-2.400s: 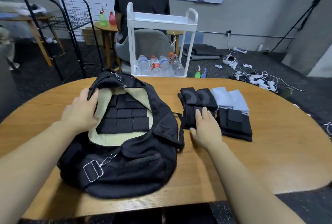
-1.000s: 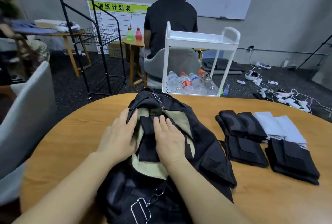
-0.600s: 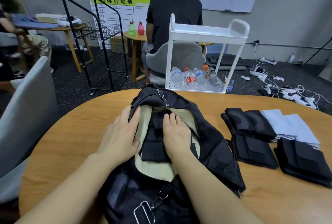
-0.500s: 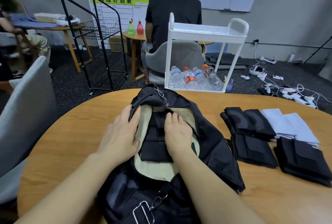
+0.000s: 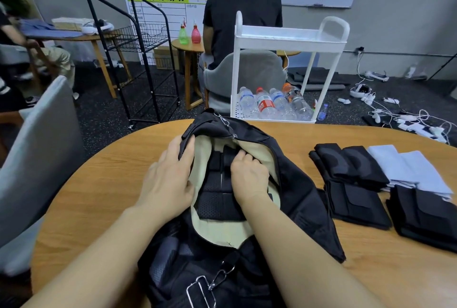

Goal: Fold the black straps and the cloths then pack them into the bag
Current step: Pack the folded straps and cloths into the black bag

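Black fabric of the bag (image 5: 304, 194) lies open on the wooden table (image 5: 99, 184), its pale lining showing. At the left, the left hand (image 5: 170, 176) holds the bag's left rim, thumb and fingers curled over the black edge at the top, just as it did a moment ago, keeping the mouth spread. In the middle, the right hand (image 5: 249, 174) is what differs: half a second ago its fingers lay flat on the folded black straps (image 5: 217, 199) inside the bag; now they are bent at the knuckles and dug into the far end of the stack, seemingly tucking the newest strap down against the lining. Whether they pinch the strap or only push it I cannot tell. That suggests this piece is nearly seated and the hand will soon be free for another.

To the right, well apart from the bag, the unpacked stock waits on the table: two folded black pieces (image 5: 351, 166) at the back, light blue cloths (image 5: 408, 171) beside them, and two flat black stacks (image 5: 358, 204) in front. Packing is partly done, with most of the pile left.
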Tool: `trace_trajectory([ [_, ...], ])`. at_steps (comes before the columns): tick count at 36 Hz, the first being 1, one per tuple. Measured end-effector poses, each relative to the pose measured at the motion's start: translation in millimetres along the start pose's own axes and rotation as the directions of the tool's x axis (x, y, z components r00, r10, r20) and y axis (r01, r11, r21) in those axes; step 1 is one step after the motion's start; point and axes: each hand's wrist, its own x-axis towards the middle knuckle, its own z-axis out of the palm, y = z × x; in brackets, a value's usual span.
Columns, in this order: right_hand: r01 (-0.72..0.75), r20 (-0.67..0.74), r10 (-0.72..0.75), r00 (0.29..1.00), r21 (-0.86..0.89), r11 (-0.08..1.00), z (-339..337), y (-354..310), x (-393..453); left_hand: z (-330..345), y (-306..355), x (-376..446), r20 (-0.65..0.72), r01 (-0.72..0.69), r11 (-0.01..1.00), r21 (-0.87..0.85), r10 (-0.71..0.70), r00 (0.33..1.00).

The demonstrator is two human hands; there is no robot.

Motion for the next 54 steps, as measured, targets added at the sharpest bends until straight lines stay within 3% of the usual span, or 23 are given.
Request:
trace_trajectory([
  [10,-0.039,0.119,0.049,0.992,-0.082,0.996,1,-4,6,6,-3,0,-0.009,-0.015,1.000,0.017,0.015,1.000],
  [15,0.014,0.150,-0.003,0.989,-0.073,0.997,-10,1,7,8,-5,1,-0.005,-0.015,1.000,0.018,0.015,1.000],
  [18,0.072,0.235,-0.072,0.969,0.006,0.997,-1,3,9,9,-4,1,0.000,-0.015,1.000,0.017,0.015,1.000],
  [23,-0.011,0.359,-0.023,0.933,0.094,0.996,-8,3,5,11,-5,3,0.010,-0.012,1.000,0.023,0.011,1.000],
  [32,-0.113,0.428,0.021,0.904,0.193,0.975,-17,-7,-25,11,-5,3,0.028,0.004,1.000,0.024,-0.004,1.000],
  [42,-0.114,0.530,-0.034,0.847,0.242,0.963,-24,-1,-20,10,-1,3,0.056,0.026,0.997,0.070,-0.030,0.998],
  [46,-0.070,0.449,-0.100,0.888,0.346,0.936,-42,6,-26,8,3,3,0.076,0.037,0.995,0.094,-0.044,0.996],
  [50,-0.033,0.208,-0.066,0.976,0.438,0.898,-72,32,-44,9,7,1,0.096,0.049,0.991,0.128,-0.062,0.993],
  [54,0.009,-0.032,0.008,0.999,0.479,0.878,-82,77,-64,12,15,-2,0.103,0.066,0.982,0.176,-0.085,0.991],
])
